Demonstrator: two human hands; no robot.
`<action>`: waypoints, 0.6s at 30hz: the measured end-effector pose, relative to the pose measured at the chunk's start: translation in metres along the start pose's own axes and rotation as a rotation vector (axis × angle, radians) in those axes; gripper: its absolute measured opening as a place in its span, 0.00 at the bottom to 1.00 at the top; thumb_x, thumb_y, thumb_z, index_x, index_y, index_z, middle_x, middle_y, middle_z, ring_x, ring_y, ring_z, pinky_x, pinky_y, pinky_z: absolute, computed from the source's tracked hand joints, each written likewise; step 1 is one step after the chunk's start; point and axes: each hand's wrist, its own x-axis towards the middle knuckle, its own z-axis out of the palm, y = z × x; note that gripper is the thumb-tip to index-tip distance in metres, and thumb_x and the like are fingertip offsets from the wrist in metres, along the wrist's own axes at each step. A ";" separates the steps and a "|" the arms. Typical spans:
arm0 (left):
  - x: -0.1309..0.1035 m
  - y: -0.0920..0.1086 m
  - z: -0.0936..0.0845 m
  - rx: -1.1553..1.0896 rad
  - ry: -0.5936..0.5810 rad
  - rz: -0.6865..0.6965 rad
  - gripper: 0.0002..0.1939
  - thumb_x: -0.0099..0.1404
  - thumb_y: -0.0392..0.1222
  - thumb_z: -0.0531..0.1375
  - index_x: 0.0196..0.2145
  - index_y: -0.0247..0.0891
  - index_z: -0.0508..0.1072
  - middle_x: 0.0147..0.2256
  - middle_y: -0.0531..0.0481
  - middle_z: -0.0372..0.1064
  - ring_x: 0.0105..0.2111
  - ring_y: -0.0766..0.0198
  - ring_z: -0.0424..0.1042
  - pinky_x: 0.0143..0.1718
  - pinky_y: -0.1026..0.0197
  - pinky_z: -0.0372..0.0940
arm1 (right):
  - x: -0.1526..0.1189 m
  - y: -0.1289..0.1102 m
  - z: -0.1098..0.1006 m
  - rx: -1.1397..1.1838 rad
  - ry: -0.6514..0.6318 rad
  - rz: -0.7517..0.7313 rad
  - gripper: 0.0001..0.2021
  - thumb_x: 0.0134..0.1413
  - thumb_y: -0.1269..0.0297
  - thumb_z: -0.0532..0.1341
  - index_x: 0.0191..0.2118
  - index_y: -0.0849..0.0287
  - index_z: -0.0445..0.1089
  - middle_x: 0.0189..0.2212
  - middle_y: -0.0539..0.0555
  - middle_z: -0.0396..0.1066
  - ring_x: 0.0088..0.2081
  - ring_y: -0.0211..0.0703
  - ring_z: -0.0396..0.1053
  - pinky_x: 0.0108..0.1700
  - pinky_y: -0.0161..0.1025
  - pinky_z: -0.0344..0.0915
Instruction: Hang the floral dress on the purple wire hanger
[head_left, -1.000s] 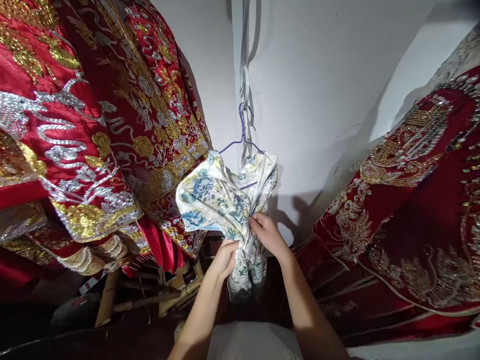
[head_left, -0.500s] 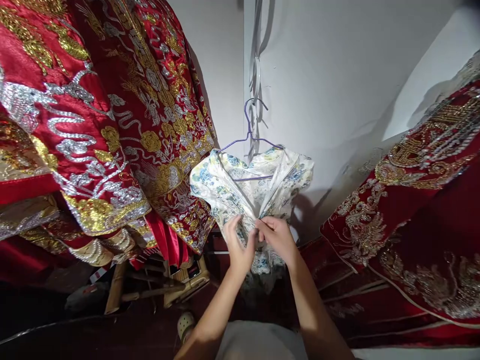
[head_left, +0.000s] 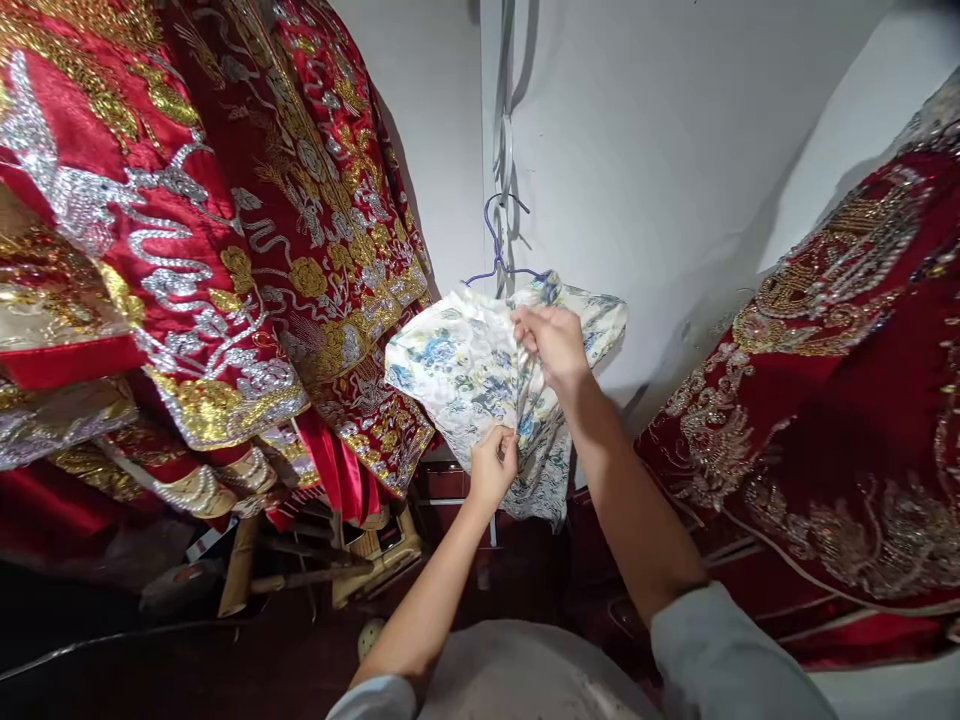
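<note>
White wall [head_left: 660, 150], far; dark floor [head_left: 277, 665], below. Embroidered red jacket [head_left: 322, 235], left; beaded red garment [head_left: 810, 410], right. Floral blouse [head_left: 457, 370], centre: left hand [head_left: 493, 466] pinching front edge, right hand [head_left: 555, 343] pinching higher; purple hanger [head_left: 497, 262] at its shoulders.

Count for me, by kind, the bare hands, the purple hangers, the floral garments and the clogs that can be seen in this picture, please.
Bare hands: 2 (left hand, right hand)
Purple hanger: 1
Floral garment: 1
Clog, partly hidden: 1
Total: 5
</note>
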 end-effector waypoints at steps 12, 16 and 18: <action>0.106 0.069 -0.039 0.027 0.157 0.358 0.19 0.72 0.43 0.55 0.58 0.39 0.67 0.40 0.45 0.73 0.38 0.61 0.71 0.45 0.57 0.65 | -0.008 0.009 0.000 -0.016 -0.036 -0.017 0.09 0.55 0.61 0.60 0.27 0.59 0.68 0.16 0.46 0.66 0.15 0.30 0.54 0.19 0.31 0.50; 0.154 0.101 -0.050 0.304 -0.004 0.558 0.09 0.72 0.41 0.54 0.42 0.36 0.74 0.36 0.46 0.72 0.36 0.61 0.70 0.40 0.59 0.64 | -0.001 0.013 0.006 -0.094 -0.030 -0.090 0.09 0.55 0.62 0.59 0.26 0.58 0.66 0.16 0.46 0.65 0.17 0.33 0.58 0.22 0.32 0.53; 0.161 0.111 -0.053 0.367 -0.018 0.618 0.08 0.72 0.39 0.55 0.36 0.36 0.72 0.33 0.47 0.70 0.35 0.61 0.69 0.39 0.60 0.63 | 0.000 0.021 0.008 -0.181 -0.008 -0.076 0.10 0.55 0.63 0.57 0.24 0.57 0.64 0.15 0.46 0.64 0.18 0.34 0.59 0.24 0.33 0.55</action>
